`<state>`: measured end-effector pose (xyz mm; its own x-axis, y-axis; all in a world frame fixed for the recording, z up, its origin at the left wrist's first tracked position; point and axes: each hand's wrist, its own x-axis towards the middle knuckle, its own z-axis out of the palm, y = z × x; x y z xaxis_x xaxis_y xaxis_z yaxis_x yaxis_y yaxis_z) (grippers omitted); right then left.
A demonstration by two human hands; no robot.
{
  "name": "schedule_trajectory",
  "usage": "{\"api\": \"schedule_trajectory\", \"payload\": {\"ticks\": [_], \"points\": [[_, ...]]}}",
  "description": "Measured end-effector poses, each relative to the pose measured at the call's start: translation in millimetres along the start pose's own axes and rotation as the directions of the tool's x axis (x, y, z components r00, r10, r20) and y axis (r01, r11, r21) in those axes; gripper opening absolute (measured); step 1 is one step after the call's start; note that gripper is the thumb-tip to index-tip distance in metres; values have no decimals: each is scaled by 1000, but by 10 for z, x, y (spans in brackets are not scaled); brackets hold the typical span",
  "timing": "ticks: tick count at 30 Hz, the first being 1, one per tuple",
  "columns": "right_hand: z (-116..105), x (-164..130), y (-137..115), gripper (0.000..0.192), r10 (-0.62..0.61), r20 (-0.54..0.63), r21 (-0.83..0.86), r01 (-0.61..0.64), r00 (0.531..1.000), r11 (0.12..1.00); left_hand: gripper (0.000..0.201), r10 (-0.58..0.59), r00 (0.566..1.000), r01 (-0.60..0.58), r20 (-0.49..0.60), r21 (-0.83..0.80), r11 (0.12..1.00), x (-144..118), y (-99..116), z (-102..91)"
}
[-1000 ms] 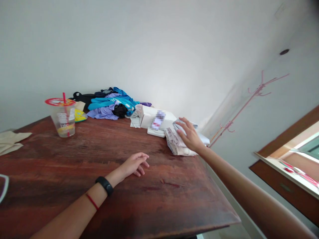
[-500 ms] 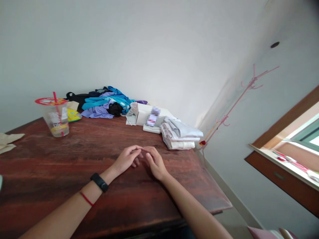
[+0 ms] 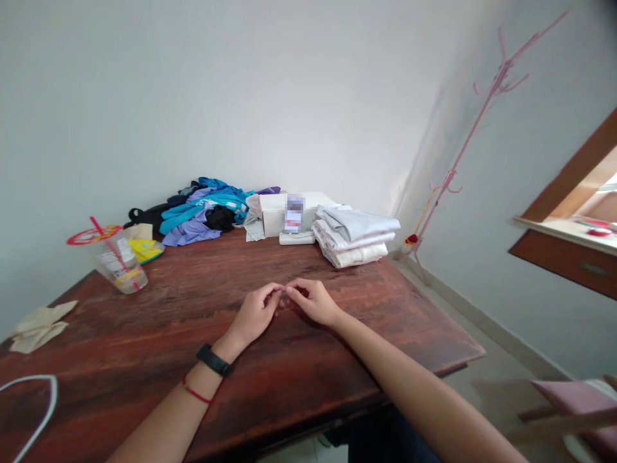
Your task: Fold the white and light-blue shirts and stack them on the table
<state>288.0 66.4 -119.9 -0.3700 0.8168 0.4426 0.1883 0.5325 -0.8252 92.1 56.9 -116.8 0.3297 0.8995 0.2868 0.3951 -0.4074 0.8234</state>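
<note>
My left hand [image 3: 254,313] and my right hand [image 3: 313,299] rest side by side on the dark wooden table [image 3: 202,302], fingertips touching each other near the middle. Neither hand holds anything. The left wrist wears a black band and a thin red string. A stack of folded pale clothes [image 3: 355,235] lies at the far right of the table, apart from both hands. A white box [image 3: 289,212] stands just left of that stack.
A heap of blue, purple and black clothes [image 3: 202,209] lies at the back. A plastic cup with a red lid and straw [image 3: 114,257] stands at the left. Beige napkins [image 3: 41,319] and a white cable [image 3: 29,411] lie near the left edge. A pink coat stand [image 3: 463,141] fills the corner.
My right hand left the folded stack and came back to meet my left hand at the table's middle. The camera view shifted and tilted.
</note>
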Motion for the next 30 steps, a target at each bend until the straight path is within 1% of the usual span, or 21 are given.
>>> {"api": "schedule_trajectory", "payload": {"ticks": [3,9,15,22,27,30], "points": [[-32,5,7,36,15,23,31,-16,1000,999,32,40,999,-41,24,68,997,-7,11,2],[-57,25,58,43,79,125,205,-103,989,973,27,59,998,-63,34,158,985,-10,20,-18],[-52,49,101,50,104,208,360,-175,973,917,24,68,998,-65,-3,229,971,2,54,-39],[-58,53,90,54,108,257,387,-205,960,899,25,26,999,-18,-33,232,973,29,45,-27],[-42,73,135,51,134,262,392,-233,956,890,24,79,991,-30,-108,394,918,0,47,11],[-14,81,166,49,160,263,397,-258,951,881,25,99,987,-25,-130,478,878,-32,56,39]]}}
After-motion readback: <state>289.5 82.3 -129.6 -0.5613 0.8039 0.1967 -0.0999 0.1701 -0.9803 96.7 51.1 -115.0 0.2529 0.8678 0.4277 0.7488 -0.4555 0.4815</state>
